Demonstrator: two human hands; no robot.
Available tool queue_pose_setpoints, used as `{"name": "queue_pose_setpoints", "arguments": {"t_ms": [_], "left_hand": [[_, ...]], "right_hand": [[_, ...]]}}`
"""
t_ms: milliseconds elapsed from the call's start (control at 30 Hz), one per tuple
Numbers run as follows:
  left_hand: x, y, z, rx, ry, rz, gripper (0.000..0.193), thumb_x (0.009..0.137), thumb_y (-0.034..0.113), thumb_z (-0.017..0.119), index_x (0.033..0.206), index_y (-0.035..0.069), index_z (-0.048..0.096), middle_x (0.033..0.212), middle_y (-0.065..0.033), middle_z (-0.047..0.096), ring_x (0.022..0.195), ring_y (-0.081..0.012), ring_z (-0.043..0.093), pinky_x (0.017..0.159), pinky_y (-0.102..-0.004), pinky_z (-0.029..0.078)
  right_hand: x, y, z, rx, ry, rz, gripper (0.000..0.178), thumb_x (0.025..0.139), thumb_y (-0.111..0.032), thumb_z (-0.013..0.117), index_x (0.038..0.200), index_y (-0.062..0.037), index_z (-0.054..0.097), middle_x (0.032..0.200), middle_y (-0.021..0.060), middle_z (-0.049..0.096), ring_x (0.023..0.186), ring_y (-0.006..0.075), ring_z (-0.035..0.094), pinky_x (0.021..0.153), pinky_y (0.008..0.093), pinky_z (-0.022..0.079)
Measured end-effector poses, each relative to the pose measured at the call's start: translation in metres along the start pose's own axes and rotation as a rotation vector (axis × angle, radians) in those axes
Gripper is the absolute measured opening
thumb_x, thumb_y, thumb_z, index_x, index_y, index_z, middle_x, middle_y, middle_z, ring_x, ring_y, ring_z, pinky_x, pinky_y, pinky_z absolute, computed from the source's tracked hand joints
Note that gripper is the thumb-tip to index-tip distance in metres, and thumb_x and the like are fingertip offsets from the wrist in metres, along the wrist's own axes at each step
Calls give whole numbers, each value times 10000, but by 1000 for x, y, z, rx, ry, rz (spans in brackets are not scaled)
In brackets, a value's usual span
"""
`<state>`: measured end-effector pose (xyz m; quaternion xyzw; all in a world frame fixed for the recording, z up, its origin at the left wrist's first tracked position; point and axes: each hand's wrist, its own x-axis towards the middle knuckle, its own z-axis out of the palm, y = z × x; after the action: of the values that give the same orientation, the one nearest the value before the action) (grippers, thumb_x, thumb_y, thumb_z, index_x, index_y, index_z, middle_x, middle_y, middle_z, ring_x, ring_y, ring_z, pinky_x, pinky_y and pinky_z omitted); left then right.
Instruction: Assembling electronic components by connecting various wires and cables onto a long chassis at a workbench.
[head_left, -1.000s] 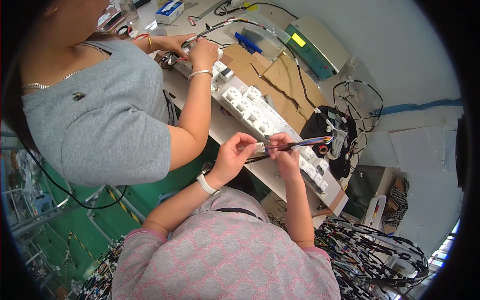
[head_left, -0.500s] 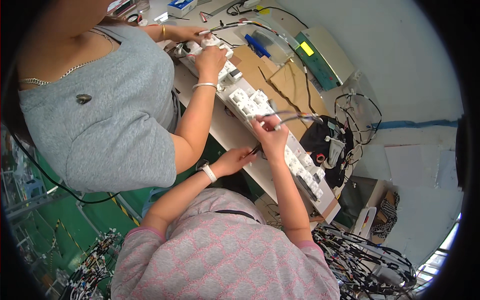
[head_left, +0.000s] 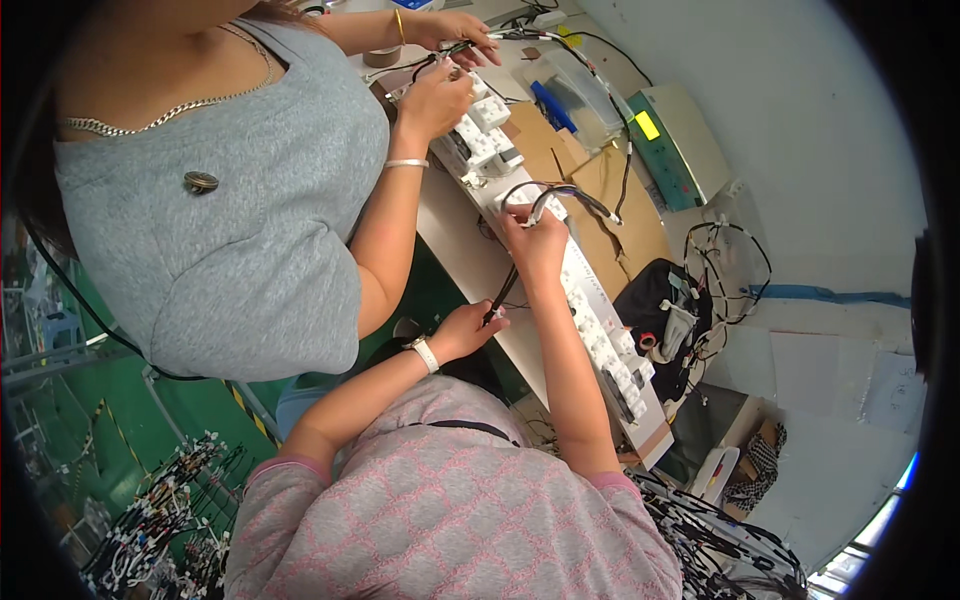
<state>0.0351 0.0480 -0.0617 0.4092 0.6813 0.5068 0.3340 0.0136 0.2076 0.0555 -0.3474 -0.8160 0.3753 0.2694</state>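
My left hand (head_left: 466, 331), below the front edge of the bench, is closed around a black cable section of a wire harness (head_left: 501, 292). My right hand (head_left: 538, 246) is over a long white board (head_left: 595, 285) fitted with rows of white connector blocks (head_left: 597, 338). Its fingers pinch the harness's thinner wires (head_left: 560, 190), which loop up and away over the board. A co-worker's hand (head_left: 440, 98) works at the far connector blocks (head_left: 484, 140), while that person's other hand (head_left: 462, 38) is at another bundle of wires.
Behind the board lie cardboard (head_left: 600, 205), a clear plastic bin (head_left: 585, 95) and a green-and-white box-shaped device (head_left: 680, 150). A black bag (head_left: 650, 300) sits to the right. Heaps of harnesses lie at lower left (head_left: 165, 530) and lower right (head_left: 720, 540). The co-worker in grey (head_left: 230, 210) stands close at left.
My right hand has moved slightly up and left, and the wires in it now form a loop. The black cable shows stretched between my hands. The co-worker's hands have shifted right. The view has shifted slightly.
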Motion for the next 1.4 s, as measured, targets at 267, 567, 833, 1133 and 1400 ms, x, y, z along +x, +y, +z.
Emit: {"name": "queue_pose_setpoints", "arguments": {"t_ms": [267, 567, 833, 1133, 1400], "left_hand": [[7, 11, 5, -45, -25, 45, 336, 956, 337, 638, 1012, 7, 603, 703, -139, 622, 596, -257, 596, 596, -364, 468], [4, 39, 7, -178, -161, -104, 421, 982, 427, 585, 952, 8, 568, 695, -145, 590, 680, -328, 616, 642, -402, 466], [14, 56, -5, -240, -239, -177, 419, 989, 429, 585, 916, 16, 575, 673, -96, 559, 631, -209, 545, 635, -357, 456], [19, 128, -32, -67, -491, 40, 419, 1050, 397, 468, 896, 15, 547, 722, -94, 597, 663, -216, 583, 647, -361, 468], [47, 121, -4, -197, -298, -57, 417, 1034, 352, 493, 824, 1, 572, 649, -84, 595, 610, -229, 589, 617, -360, 469]], "right_hand": [[14, -15, -2, -517, -34, -197, 154, 776, -77, 681, 692, 51, 675, 784, 249, 659, 714, 414, 661, 666, 463, 549], [31, -11, 10, -735, -264, -149, 91, 699, 8, 633, 771, 43, 675, 843, 257, 670, 762, 407, 680, 706, 451, 566], [60, 11, -22, -522, -318, 68, 589, 588, -411, 908, 864, 2, 593, 782, 211, 665, 677, 339, 668, 633, 419, 526], [-25, 41, -137, 728, 32, 267, 558, 1055, -464, 400, 1297, 7, 576, 1159, 153, 664, 1069, 233, 639, 960, 360, 487], [-182, 71, -62, 314, -442, 312, 283, 967, -121, 570, 1192, 50, 590, 1136, 166, 652, 1070, 256, 628, 926, 370, 480]]}}
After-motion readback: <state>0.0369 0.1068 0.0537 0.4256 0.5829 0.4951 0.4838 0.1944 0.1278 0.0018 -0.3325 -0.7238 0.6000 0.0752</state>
